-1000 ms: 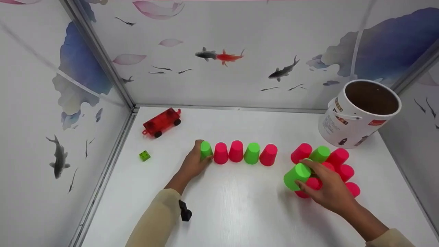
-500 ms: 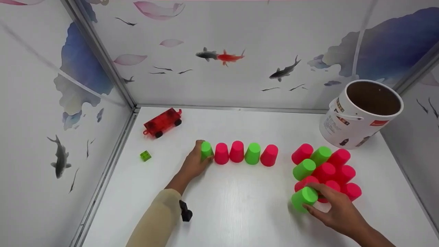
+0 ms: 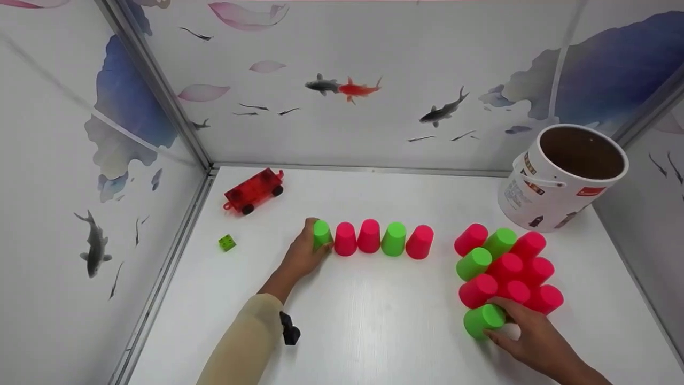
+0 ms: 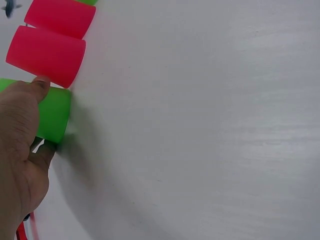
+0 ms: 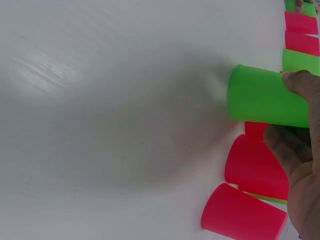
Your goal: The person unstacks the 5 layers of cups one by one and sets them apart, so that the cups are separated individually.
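My left hand [image 3: 303,256] grips an upside-down green cup [image 3: 321,233] at the left end of a row. Beside that cup stand two pink cups, a green cup [image 3: 394,239] and a pink cup [image 3: 419,241]. At the right, my right hand [image 3: 542,339] holds another green cup [image 3: 481,322] between thumb and fingers, at the near side of a cluster of several pink cups [image 3: 477,290] and two green ones. In the right wrist view, the held green cup [image 5: 267,95] has its rim near the table; whether it touches is unclear.
A white bucket [image 3: 526,195] stands at the back right, behind the cluster. A red toy wagon [image 3: 254,191] and a small green dotted cube [image 3: 227,243] lie at the left. Printed walls enclose the white table [image 3: 368,321] at the back and sides.
My right hand has brought its green cup toward me and slightly right, from over the cluster to its near side. My left hand stays on its cup.
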A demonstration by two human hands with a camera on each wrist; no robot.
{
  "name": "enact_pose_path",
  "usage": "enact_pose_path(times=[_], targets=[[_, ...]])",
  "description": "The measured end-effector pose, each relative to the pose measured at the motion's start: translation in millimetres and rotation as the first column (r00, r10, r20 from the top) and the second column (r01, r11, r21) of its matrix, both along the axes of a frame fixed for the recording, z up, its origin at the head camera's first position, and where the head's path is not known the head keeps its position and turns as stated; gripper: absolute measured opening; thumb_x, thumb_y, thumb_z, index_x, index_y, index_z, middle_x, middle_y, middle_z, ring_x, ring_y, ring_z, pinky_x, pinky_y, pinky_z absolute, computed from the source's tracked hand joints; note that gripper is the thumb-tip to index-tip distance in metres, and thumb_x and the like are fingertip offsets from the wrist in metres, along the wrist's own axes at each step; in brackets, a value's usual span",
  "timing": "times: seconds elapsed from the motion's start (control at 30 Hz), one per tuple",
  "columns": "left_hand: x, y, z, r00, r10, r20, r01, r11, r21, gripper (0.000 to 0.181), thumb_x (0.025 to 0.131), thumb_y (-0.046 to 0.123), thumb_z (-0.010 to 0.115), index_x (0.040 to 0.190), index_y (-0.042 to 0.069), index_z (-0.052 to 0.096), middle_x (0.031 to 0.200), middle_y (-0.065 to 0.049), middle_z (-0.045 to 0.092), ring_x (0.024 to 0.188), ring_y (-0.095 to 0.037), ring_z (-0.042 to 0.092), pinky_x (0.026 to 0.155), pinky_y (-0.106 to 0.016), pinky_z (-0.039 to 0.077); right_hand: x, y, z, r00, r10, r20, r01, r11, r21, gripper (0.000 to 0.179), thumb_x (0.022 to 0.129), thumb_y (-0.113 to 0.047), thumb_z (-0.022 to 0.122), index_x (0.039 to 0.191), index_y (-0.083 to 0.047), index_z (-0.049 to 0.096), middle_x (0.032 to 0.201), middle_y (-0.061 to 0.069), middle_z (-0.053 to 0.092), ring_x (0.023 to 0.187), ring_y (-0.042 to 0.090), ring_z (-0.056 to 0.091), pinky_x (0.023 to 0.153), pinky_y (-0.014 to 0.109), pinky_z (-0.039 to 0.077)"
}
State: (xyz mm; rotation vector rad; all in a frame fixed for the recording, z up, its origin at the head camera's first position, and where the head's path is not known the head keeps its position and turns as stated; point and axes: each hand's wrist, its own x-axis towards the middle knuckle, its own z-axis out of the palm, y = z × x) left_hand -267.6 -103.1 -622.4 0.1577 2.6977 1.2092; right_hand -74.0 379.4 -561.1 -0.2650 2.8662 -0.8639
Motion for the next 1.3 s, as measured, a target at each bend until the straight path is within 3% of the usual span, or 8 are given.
enact_pose_path(times=[0.37, 0.43, 0.53, 0.7, 0.9, 1.07, 1.2, 1.3], targets=[[3.1, 1.0, -0.5, 1.000, 0.010, 0.000, -0.010, 1.000, 0.017, 0.064, 0.107, 0.028, 0.074, 0.156, 0.020, 0.034, 0.140, -0.012, 0.063, 0.130, -0.030, 0.060, 0.119, -0.052, 0.053, -2.0, 1.5, 0.2, 0.999, -0.003, 0.046, 0.002, 1.000, 0.028, 0.080, 0.075, -0.033, 0.104, 0.141, -0.015, 0.063, 0.131, -0.001, 0.075, 0.115, 0.024, 0.075, 0.087, 0.037, 0.069], [3.2, 0.7, -0.3, 1.000, 0.006, -0.006, -0.006, 1.000, 0.020, 0.064, 0.107, 0.028, 0.074, 0.156, 0.019, 0.033, 0.139, -0.012, 0.063, 0.130, -0.031, 0.060, 0.119, -0.052, 0.053, -1.3, 0.8, 2.4, 1.000, 0.012, -0.001, -0.012, 0.999, 0.045, 0.081, 0.075, -0.035, 0.105, 0.141, -0.014, 0.063, 0.129, -0.002, 0.075, 0.111, 0.021, 0.076, 0.084, 0.036, 0.069], [3.2, 0.1, -1.0, 1.000, -0.004, -0.025, 0.004, 1.000, 0.010, 0.063, 0.107, 0.027, 0.074, 0.154, 0.019, 0.034, 0.138, -0.013, 0.063, 0.129, -0.032, 0.062, 0.117, -0.053, 0.054, -0.8, -1.7, 7.6, 0.985, 0.060, -0.161, -0.049, 0.996, 0.070, 0.077, 0.070, -0.030, 0.108, 0.135, -0.015, 0.068, 0.119, -0.008, 0.077, 0.099, 0.010, 0.075, 0.080, 0.030, 0.068], [3.0, -1.1, -1.7, 0.999, -0.008, -0.044, 0.008, 1.000, 0.005, 0.061, 0.107, 0.026, 0.074, 0.153, 0.019, 0.034, 0.135, -0.014, 0.064, 0.126, -0.033, 0.063, 0.115, -0.053, 0.055, -11.6, -12.1, 25.2, 0.909, 0.126, -0.398, -0.085, 0.989, 0.119, 0.066, 0.061, -0.018, 0.111, 0.117, -0.016, 0.075, 0.104, -0.010, 0.077, 0.086, 0.005, 0.072, 0.075, 0.020, 0.064], [3.0, -1.0, -2.0, 1.000, -0.005, -0.028, 0.006, 1.000, 0.008, 0.062, 0.108, 0.028, 0.074, 0.154, 0.020, 0.034, 0.134, -0.012, 0.064, 0.125, -0.030, 0.062, 0.115, -0.052, 0.054, -45.6, -32.0, 47.5, 0.897, 0.137, -0.420, -0.098, 0.989, 0.114, 0.060, 0.069, -0.019, 0.108, 0.120, -0.016, 0.076, 0.109, -0.004, 0.079, 0.096, 0.017, 0.078, 0.076, 0.028, 0.067], [2.4, -0.3, -0.4, 1.000, -0.001, -0.012, 0.001, 1.000, 0.016, 0.064, 0.107, 0.027, 0.074, 0.155, 0.021, 0.033, 0.140, -0.012, 0.063, 0.132, -0.031, 0.060, 0.120, -0.053, 0.052, -80.6, -55.7, 57.5, 0.921, 0.127, -0.369, -0.105, 0.991, 0.080, 0.054, 0.082, -0.020, 0.101, 0.128, -0.013, 0.075, 0.117, 0.003, 0.080, 0.104, 0.024, 0.079, 0.081, 0.039, 0.070], [1.1, -0.1, 0.5, 1.000, 0.000, -0.004, 0.000, 1.000, 0.014, 0.064, 0.107, 0.027, 0.074, 0.155, 0.021, 0.032, 0.142, -0.012, 0.062, 0.133, -0.031, 0.059, 0.121, -0.053, 0.052, -106.3, -78.1, 60.8, 0.971, 0.062, -0.232, -0.052, 0.997, 0.048, 0.058, 0.093, -0.025, 0.091, 0.143, -0.010, 0.066, 0.132, 0.013, 0.075, 0.115, 0.035, 0.075, 0.088, 0.051, 0.069], [0.8, -0.2, 1.4, 1.000, -0.001, 0.002, 0.001, 1.000, 0.011, 0.065, 0.107, 0.028, 0.075, 0.155, 0.021, 0.033, 0.143, -0.011, 0.061, 0.134, -0.030, 0.059, 0.121, -0.053, 0.052, -122.9, -94.5, 60.7, 0.993, 0.000, -0.119, 0.005, 0.999, 0.045, 0.067, 0.097, -0.028, 0.086, 0.154, -0.007, 0.057, 0.145, 0.021, 0.067, 0.128, 0.043, 0.070, 0.095, 0.057, 0.066]])
